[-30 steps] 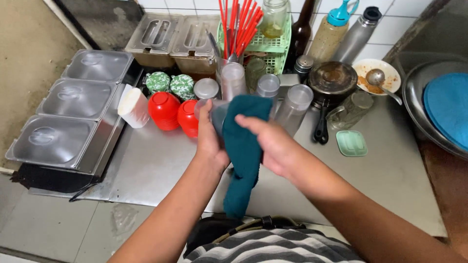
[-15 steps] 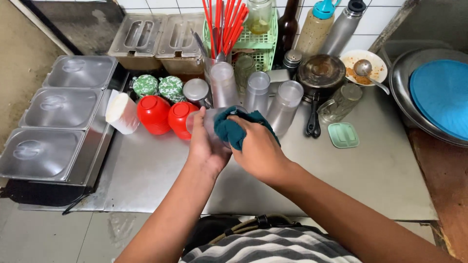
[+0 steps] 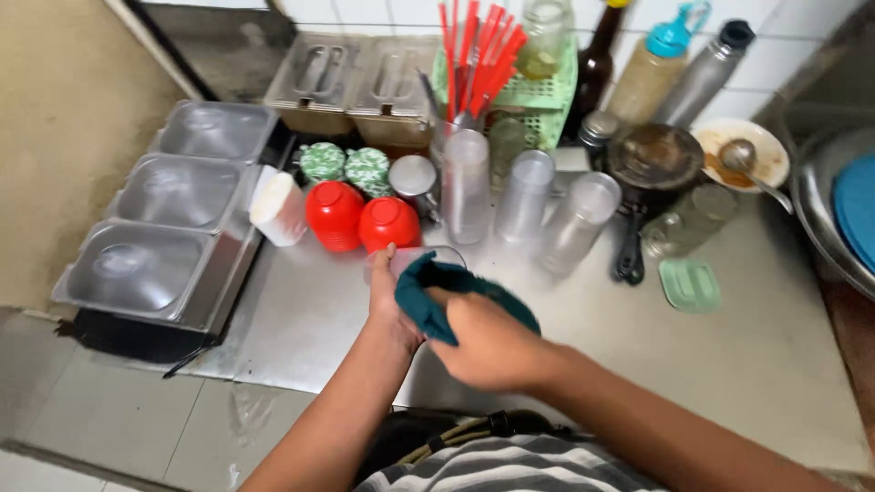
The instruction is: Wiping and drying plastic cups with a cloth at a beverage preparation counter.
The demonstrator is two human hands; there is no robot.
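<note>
Left hand (image 3: 390,305) gripping cup (image 3: 415,264), right hand (image 3: 488,342) pressing cloth (image 3: 437,296)

This looks like a drink stall or small eatery kitchen: a stainless steel counter (image 3: 747,364) carries lidded steel ingredient trays (image 3: 173,191), upturned clear plastic cups (image 3: 524,196), red drinking straws (image 3: 478,50) and sauce bottles (image 3: 652,73) against a white-tiled wall.

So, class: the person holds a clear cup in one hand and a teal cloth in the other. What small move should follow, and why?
Probably a twist of the teal cloth round the inside of the clear cup. The left hand grips the cup's side, and the right hand presses the bunched cloth at its mouth, so turning it would wipe the wall.
</note>
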